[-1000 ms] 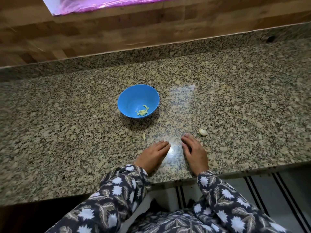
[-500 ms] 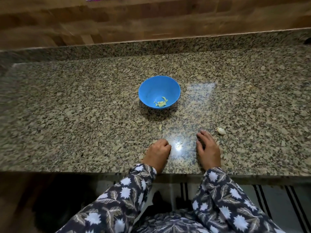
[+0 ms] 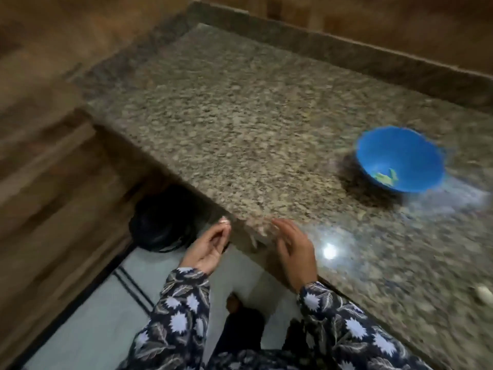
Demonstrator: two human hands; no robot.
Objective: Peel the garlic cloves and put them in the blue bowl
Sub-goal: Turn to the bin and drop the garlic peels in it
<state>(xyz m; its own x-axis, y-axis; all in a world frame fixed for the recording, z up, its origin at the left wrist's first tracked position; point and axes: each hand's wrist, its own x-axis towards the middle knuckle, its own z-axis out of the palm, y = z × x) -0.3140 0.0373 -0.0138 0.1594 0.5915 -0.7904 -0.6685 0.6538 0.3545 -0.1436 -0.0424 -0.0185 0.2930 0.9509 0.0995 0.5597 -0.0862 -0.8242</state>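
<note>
My left hand (image 3: 210,247) is off the near desk (image 3: 240,116) edge, fingers curled, tips pinching a small pale scrap (image 3: 224,222); too blurred to ID. My right hand (image 3: 296,252) is over the desk edge, fingers loosely spread, holding nothing. Blue bowl (image 3: 400,150) far right on desk, yellowish bits (image 3: 385,176) inside. One garlic clove (image 3: 482,292) on desk, near right.

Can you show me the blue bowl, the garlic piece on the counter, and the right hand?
bowl (image 3: 394,148), head view, on its blue inner wall.
clove (image 3: 481,292), head view, on its pale middle, by the picture's right edge.
right hand (image 3: 297,252), head view, on the back of the hand.
</note>
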